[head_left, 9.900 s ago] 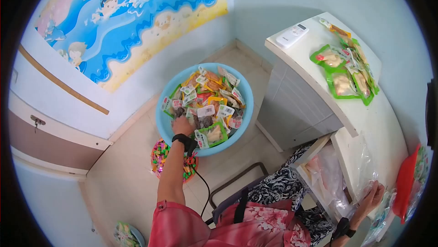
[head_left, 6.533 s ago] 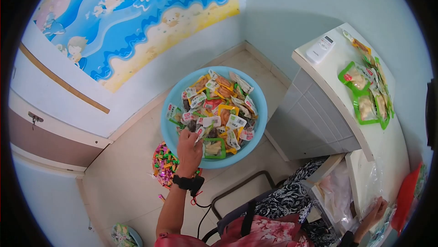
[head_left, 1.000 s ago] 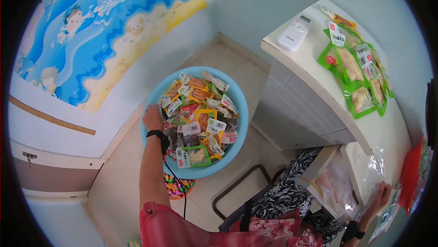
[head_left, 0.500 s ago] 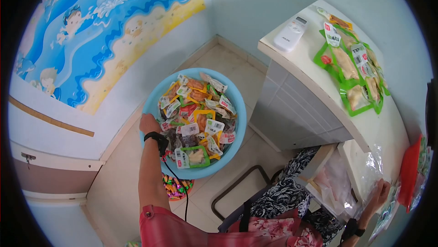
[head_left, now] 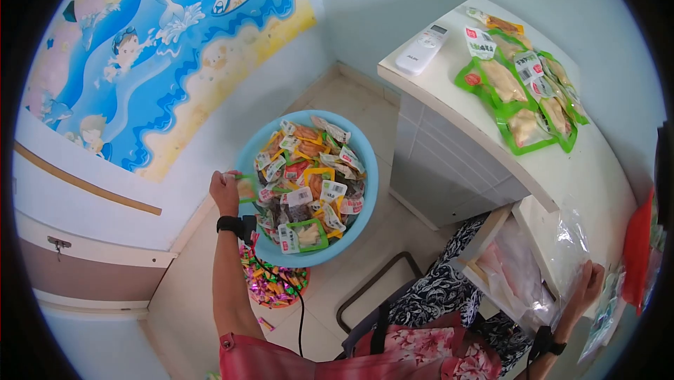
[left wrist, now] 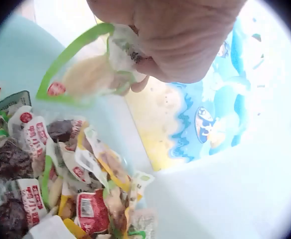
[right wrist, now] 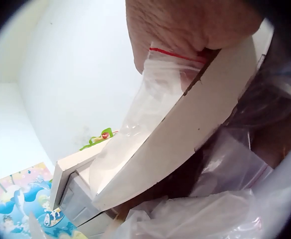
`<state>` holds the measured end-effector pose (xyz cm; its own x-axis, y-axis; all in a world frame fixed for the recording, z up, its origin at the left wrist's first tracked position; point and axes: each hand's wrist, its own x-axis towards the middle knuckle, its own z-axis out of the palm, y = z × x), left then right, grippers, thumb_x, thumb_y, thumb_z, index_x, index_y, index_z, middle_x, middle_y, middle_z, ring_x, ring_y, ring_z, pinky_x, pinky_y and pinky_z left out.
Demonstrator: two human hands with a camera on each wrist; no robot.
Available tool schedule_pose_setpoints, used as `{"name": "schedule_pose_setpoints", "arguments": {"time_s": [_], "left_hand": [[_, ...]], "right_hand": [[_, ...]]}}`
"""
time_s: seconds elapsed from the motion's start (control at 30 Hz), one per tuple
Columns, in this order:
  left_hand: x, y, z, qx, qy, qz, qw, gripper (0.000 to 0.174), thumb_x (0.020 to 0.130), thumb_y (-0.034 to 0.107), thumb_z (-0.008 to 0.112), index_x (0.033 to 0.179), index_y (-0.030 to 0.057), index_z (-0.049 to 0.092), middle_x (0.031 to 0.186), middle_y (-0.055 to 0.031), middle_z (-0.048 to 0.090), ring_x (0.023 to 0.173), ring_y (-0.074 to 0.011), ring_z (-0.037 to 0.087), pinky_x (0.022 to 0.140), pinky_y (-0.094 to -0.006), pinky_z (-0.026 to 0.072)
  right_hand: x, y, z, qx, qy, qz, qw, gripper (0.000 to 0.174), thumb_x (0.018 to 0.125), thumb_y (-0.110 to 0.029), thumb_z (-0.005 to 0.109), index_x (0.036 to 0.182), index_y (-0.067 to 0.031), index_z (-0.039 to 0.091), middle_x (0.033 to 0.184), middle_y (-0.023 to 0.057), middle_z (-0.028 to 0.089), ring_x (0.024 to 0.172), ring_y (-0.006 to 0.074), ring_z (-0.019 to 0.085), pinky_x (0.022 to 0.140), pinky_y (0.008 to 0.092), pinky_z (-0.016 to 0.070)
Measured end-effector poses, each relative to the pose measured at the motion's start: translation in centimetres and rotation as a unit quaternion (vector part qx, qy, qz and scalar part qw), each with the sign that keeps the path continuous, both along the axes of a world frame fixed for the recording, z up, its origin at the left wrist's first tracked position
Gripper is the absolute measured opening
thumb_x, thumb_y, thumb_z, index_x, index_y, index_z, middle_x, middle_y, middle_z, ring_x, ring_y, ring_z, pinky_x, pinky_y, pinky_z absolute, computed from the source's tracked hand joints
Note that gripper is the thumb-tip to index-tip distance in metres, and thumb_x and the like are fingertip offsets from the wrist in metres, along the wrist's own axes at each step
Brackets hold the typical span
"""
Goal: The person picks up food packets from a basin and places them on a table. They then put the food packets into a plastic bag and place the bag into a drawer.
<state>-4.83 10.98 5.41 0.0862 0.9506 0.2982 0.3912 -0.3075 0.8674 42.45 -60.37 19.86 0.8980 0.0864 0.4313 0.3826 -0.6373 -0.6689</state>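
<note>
In the head view the left hand (head_left: 225, 194) is at the left rim of a blue basin (head_left: 370, 197) heaped with snack packets. It pinches a green-edged packet (head_left: 246, 189), seen in the left wrist view as a clear packet (left wrist: 88, 77) with pale food, hanging from the fingers of the left hand (left wrist: 180, 40) above the basin's edge. At the desk's edge the right hand (head_left: 588, 287) holds a clear plastic bag (head_left: 569, 239); the right wrist view shows the bag's red-lined mouth (right wrist: 173, 56) under the right hand (right wrist: 195, 25).
Several green-edged packets (head_left: 523, 128) and a white remote (head_left: 421, 50) lie on the white desk (head_left: 597, 162). An open drawer (head_left: 507, 267) holds plastic bags. A red container (head_left: 636, 253) stands at the right. Below the basin is a container of colourful candies (head_left: 275, 287).
The left hand has come up from the basin's left side with a green-edged packet in its fingers. The right hand keeps its hold on the clear bag. The head view has shifted slightly.
</note>
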Motion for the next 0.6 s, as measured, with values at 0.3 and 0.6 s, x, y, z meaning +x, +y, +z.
{"name": "schedule_pose_setpoints", "arguments": {"time_s": [0.3,0.6], "left_hand": [[11.6,-3.6,0.1,-0.034,0.234,-0.12,0.964,0.029,0.081,0.013,0.065,0.106,-0.0017,0.071,0.087,-0.0219,0.073,0.073,-0.0308,0.069,0.069,-0.0427,0.0546],[14.7,-1.9,-5.9,-0.013,0.355,0.064,0.932,0.042,0.086,0.036,0.072,0.084,-0.0069,0.074,0.079,-0.0281,0.071,0.075,-0.0412,0.07,0.073,-0.0483,0.0549]], "right_hand": [[0.6,-0.8,-0.9,0.03,0.009,0.023,0.999,0.017,0.106,-0.015,0.06,0.095,-0.0024,0.055,0.087,0.0014,0.054,0.084,0.0102,0.052,0.08,0.0232,0.0439],[-0.1,-0.2,-0.5,0.033,0.014,0.014,0.999,0.017,0.106,-0.014,0.06,0.095,-0.0026,0.057,0.088,0.0,0.054,0.084,0.008,0.051,0.079,0.0213,0.0434]]}}
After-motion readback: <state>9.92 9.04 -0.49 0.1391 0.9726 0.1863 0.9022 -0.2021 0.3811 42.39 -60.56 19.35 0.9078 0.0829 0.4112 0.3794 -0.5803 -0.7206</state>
